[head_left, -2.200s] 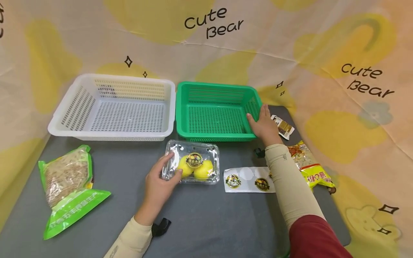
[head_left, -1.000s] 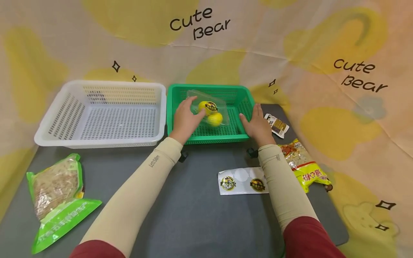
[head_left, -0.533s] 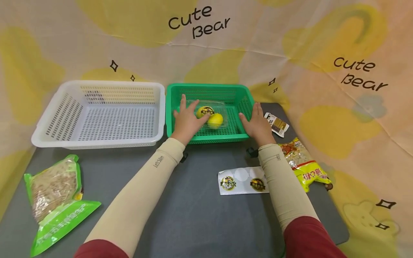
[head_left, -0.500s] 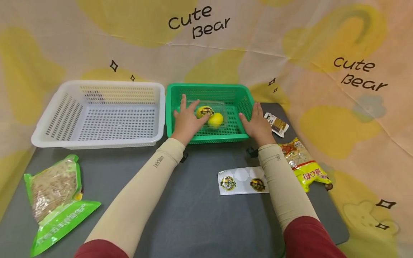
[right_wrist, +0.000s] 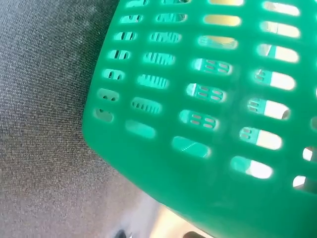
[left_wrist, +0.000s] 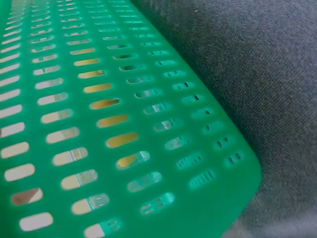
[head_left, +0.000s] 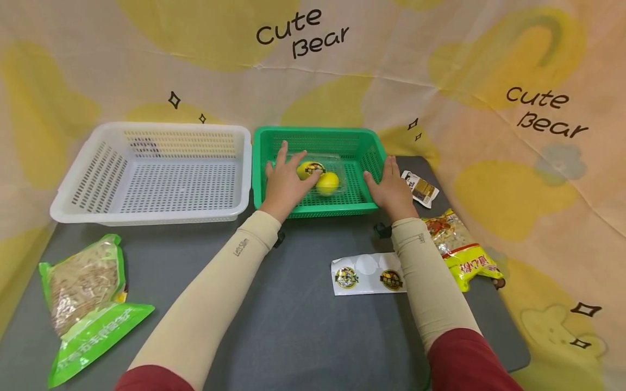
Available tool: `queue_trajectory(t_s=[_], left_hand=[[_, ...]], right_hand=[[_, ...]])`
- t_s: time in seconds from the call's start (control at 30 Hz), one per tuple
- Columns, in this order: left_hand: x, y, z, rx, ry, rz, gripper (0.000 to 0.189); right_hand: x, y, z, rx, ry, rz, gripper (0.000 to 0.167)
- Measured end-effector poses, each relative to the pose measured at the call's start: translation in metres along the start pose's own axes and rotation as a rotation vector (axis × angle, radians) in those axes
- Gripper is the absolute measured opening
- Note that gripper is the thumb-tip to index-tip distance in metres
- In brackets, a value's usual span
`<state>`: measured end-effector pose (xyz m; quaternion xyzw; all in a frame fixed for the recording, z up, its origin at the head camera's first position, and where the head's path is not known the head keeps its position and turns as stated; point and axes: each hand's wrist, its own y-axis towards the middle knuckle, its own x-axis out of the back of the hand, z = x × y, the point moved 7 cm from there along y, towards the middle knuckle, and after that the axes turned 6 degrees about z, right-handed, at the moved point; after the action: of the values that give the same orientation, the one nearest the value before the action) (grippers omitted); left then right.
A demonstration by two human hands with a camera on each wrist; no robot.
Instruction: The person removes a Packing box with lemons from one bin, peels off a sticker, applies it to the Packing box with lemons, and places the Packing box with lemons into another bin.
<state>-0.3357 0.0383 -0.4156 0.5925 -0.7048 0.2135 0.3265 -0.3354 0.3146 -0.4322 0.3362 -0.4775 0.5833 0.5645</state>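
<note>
In the head view a clear plastic box (head_left: 337, 163) with yellow fruits (head_left: 327, 183) and a round label lies inside the green basket (head_left: 320, 210). My left hand (head_left: 286, 187) is over the basket's left part, fingers spread, covering the box's left side. Whether it touches the box cannot be told. At the basket's right rim rests my right hand (head_left: 393, 190), its fingers straight and its thumb apart on the inner side. Both wrist views show mainly the basket's slotted green wall (left_wrist: 163, 144), and neither hand is visible there.
Left of the green basket stands a white basket (head_left: 171, 219). A green-edged food bag (head_left: 88, 288) lies at the left, a sticker sheet (head_left: 368, 288) at centre right. Beyond my right arm are a yellow food bag (head_left: 459, 244) and a small sachet (head_left: 421, 190). A patterned cloth (head_left: 391, 54) hangs behind.
My left hand has carried the clear box from the table into the green basket and spread its fingers. The right hand stays at the rim. Over the last half second little differs.
</note>
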Motion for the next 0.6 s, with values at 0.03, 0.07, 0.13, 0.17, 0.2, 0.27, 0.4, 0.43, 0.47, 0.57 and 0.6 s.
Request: queue_trajectory(t_s=[0.03,0.07,0.13,0.17,0.2,0.27,0.4,0.43,0.47,0.57,0.6], left_hand=[[0.0,-0.001,-0.001,-0.008,0.009,-0.006,0.071],[0.001,-0.002,-0.002,-0.014,0.016,-0.015,0.071],[0.002,-0.005,-0.003,-0.027,0.038,-0.027,0.072],[0.003,-0.007,-0.004,-0.036,0.048,-0.032,0.074],[0.004,-0.009,-0.005,-0.049,0.061,-0.039,0.075],[0.007,-0.013,-0.006,-0.076,0.09,-0.054,0.077],[0.019,-0.023,-0.006,-0.15,0.147,-0.111,0.077],[0.023,-0.026,-0.005,-0.161,0.163,-0.129,0.077],[0.027,-0.028,-0.003,-0.167,0.178,-0.148,0.076],[0.043,-0.037,0.008,-0.15,0.216,-0.204,0.077],[0.048,-0.04,0.012,-0.129,0.225,-0.219,0.077]], right_hand=[[0.001,0.0,0.001,0.005,0.009,-0.007,0.093],[0.001,0.0,0.001,0.011,0.015,-0.013,0.093],[0.001,0.0,0.001,0.022,0.033,-0.017,0.093],[0.0,0.001,0.0,0.023,0.039,-0.015,0.093],[0.0,0.001,-0.001,0.025,0.04,-0.014,0.093],[0.0,-0.001,-0.003,0.024,0.039,-0.029,0.092],[0.007,-0.008,-0.009,0.016,0.015,-0.128,0.086],[0.01,-0.011,-0.009,0.015,0.018,-0.161,0.083],[0.012,-0.014,-0.008,0.017,0.024,-0.193,0.081],[0.019,-0.025,-0.001,0.028,0.052,-0.276,0.078],[0.02,-0.029,0.004,0.036,0.059,-0.304,0.078]])
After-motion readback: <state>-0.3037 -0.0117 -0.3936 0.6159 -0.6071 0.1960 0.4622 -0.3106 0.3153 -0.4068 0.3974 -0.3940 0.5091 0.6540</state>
